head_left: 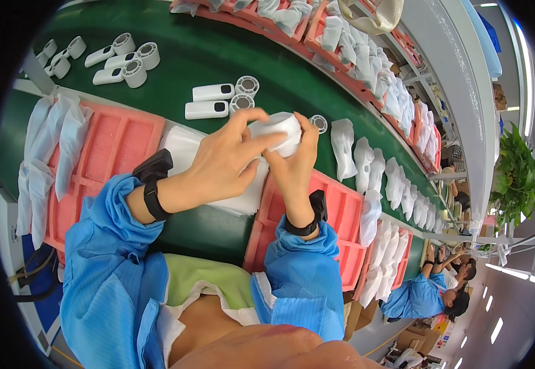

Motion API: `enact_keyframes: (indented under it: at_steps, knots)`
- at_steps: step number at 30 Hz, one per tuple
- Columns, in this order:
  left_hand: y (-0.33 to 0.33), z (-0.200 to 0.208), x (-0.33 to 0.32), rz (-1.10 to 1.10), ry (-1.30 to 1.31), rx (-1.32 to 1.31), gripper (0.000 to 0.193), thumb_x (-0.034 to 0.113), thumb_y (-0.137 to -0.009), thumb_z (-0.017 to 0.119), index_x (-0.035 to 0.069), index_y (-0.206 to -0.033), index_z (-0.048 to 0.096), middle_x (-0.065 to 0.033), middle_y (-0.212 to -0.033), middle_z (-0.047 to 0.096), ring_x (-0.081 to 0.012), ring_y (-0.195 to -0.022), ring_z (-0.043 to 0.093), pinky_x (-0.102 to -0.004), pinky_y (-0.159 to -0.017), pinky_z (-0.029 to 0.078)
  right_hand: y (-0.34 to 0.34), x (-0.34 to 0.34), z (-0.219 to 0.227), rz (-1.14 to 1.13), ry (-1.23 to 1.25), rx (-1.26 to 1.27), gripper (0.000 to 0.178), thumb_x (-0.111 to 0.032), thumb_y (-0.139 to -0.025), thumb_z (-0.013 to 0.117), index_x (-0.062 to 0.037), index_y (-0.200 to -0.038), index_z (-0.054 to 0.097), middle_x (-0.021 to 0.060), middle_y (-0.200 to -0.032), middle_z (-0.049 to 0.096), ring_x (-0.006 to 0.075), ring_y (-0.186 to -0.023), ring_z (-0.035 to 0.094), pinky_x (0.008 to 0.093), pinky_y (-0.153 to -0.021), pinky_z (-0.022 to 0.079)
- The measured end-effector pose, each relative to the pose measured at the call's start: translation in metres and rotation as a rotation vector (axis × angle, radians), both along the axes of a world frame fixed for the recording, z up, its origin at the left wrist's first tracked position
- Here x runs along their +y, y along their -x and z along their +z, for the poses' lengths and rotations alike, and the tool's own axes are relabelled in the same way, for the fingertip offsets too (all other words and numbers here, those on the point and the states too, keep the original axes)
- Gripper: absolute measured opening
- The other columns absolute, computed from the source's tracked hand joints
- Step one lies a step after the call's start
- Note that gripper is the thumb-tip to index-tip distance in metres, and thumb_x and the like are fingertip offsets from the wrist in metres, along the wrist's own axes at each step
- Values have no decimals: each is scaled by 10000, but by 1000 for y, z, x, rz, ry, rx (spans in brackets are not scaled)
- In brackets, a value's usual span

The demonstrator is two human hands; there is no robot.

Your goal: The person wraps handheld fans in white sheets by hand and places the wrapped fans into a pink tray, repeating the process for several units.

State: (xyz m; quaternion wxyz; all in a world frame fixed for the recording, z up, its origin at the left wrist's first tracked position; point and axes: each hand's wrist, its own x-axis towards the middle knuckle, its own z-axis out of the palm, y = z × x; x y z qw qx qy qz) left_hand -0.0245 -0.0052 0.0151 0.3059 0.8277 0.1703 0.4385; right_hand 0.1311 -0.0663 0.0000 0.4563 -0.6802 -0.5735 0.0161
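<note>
Between my two hands is a white, rounded bundle (283, 130), which looks like a device head wrapped in a thin white sleeve; its other end is hidden. My right hand (295, 154) grips it from the right, thumb and fingers round it. On its left side my left hand (221, 157) pinches it with bent fingers. Below the hands lies a stack of flat white sleeves (181, 147). Several bare white devices, like handheld fans with round heads, lie beyond on the green belt; the closest is a white fan (207, 110).
Pink divided trays stand on both sides: a left tray (104, 147) partly filled with wrapped pieces, and a right tray (341, 203). Wrapped white pieces (343, 147) line the belt (163, 101) to the right. Co-workers (424, 295) sit farther down at right.
</note>
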Motion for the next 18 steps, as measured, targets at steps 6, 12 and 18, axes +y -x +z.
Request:
enact_keyframes:
  at_steps: [6, 12, 18]
  knots:
    - [4, 3, 25, -116, 141, -138, 373, 58, -721, 746, 123, -1080, 668, -127, -1169, 528, -253, -942, 585, -336, -741, 502, 18, -7, 8, 477, -72, 729, 758, -48, -723, 770, 5, -1366, 373, 117, -1207, 518, 214, -1119, 532, 340, -949, 447]
    - [11, 5, 45, -702, 360, -341, 374, 110, -736, 781, 110, -1089, 656, -115, -1206, 522, -244, -1062, 551, -354, -880, 460, 0, -2, -4, 515, 25, 277, 625, -46, -731, 745, -20, -1294, 476, 119, -1188, 569, 229, -1064, 579, 321, -921, 456]
    - [8, 2, 25, -21, 285, -338, 347, 129, -713, 809, 74, -1018, 652, -127, -1229, 507, -271, -1139, 508, -363, -940, 415, -14, -1, -13, 97, 265, 26, 486, -44, -752, 708, -16, -1211, 550, 145, -976, 657, 249, -853, 661, 324, -762, 512]
